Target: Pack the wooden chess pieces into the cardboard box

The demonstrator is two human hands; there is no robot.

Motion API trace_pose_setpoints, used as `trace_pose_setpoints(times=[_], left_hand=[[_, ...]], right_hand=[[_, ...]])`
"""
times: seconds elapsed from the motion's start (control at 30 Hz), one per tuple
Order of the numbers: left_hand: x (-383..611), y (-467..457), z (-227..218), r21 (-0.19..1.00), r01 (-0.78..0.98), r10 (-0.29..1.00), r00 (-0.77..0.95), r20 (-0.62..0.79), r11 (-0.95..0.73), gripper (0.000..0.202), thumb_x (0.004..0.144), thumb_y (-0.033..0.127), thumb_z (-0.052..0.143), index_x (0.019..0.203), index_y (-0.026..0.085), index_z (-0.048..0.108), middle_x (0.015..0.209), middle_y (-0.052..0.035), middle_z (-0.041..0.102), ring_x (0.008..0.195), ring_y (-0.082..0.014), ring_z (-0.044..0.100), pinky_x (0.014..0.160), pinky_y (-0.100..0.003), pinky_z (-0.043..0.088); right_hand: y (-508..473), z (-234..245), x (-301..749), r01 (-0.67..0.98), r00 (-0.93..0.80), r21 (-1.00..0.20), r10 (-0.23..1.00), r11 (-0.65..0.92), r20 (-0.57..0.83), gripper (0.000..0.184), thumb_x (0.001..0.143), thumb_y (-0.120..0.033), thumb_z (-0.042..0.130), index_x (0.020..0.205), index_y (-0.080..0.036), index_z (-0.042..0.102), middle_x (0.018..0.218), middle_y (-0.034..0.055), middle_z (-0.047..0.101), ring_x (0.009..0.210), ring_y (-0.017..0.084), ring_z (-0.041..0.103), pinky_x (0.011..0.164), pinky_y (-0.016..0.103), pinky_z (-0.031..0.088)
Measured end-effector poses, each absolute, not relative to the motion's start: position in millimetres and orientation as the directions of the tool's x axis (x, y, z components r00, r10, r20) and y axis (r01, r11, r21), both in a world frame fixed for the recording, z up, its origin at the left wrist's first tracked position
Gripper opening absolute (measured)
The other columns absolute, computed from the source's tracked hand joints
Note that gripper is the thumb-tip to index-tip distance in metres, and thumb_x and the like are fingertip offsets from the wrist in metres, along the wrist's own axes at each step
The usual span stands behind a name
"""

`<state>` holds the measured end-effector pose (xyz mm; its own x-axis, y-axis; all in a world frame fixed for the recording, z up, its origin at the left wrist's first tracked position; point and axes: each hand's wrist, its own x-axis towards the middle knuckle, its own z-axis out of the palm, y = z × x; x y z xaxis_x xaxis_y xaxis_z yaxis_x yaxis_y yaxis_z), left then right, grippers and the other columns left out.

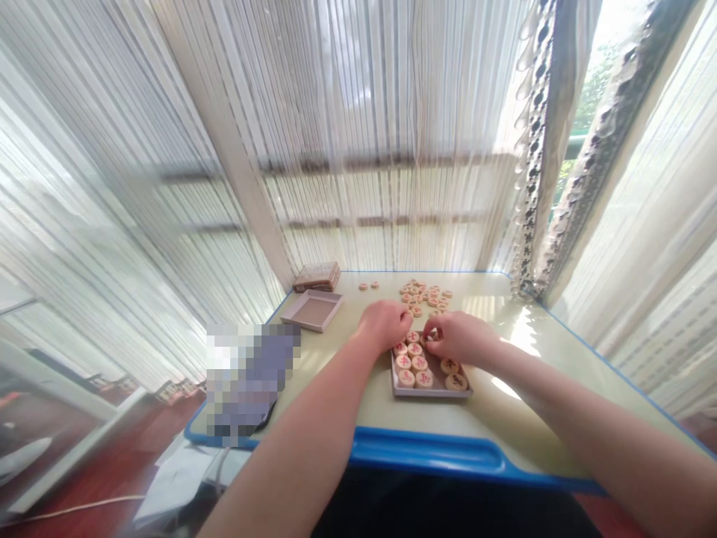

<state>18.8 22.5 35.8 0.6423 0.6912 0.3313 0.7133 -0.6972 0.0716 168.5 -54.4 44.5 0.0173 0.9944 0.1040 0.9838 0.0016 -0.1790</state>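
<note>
A shallow cardboard box on the table holds several round wooden Chinese chess pieces. Those with red characters lie in two columns on its left, and a few with dark characters lie along its right side. My left hand is curled closed at the box's far left corner; whatever is in its fingers is hidden. Over the far part of the box, my right hand pinches a Chinese chess piece, mostly covered by the fingers. Beyond both hands, loose pieces lie in a scattered pile.
An open box lid lies left of my hands, with a closed box behind it. Two pieces lie apart near the far edge. A pixelated object is at left. The table has a raised blue rim; curtains hang behind.
</note>
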Motion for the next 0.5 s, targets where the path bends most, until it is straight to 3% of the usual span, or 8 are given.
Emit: trace_pose_setpoints(times=[0.17,0.37,0.5], left_hand=[[17.8,22.9,34.6,0.077,0.725,0.701,0.625,0.344,-0.684,0.033,0.081,0.031,0.037,0.072,0.019,0.066,0.079,-0.0051,0.068,0.074,-0.0161,0.057,0.064,-0.025,0.04],[16.2,24.8,34.1,0.067,0.707,0.676,0.638,0.368,-0.704,0.031,0.08,0.028,0.037,0.072,0.02,0.065,0.078,-0.0046,0.067,0.074,-0.0167,0.058,0.065,-0.026,0.041],[15.8,26.3,35.0,0.049,0.69,0.657,0.663,0.359,-0.722,0.029,0.079,0.025,0.037,0.072,0.019,0.065,0.078,-0.0051,0.067,0.076,-0.0175,0.058,0.069,-0.027,0.042]], right_hand=[[-53.3,44.5,172.4,0.98,0.006,-0.196,0.992,0.019,0.126,0.023,0.068,-0.041,0.054,0.081,-0.029,0.068,0.075,0.0003,0.065,0.065,0.014,0.055,0.052,0.023,0.034],[-45.5,48.0,188.0,0.958,0.187,-0.26,0.954,-0.124,0.233,0.028,0.073,-0.037,0.046,0.085,-0.028,0.069,0.073,0.001,0.065,0.066,0.016,0.056,0.052,0.024,0.035],[-44.2,48.1,192.1,0.955,0.109,-0.293,0.971,-0.043,0.212,0.025,0.07,-0.033,0.05,0.083,-0.026,0.07,0.071,0.0005,0.064,0.065,0.015,0.055,0.055,0.024,0.038]])
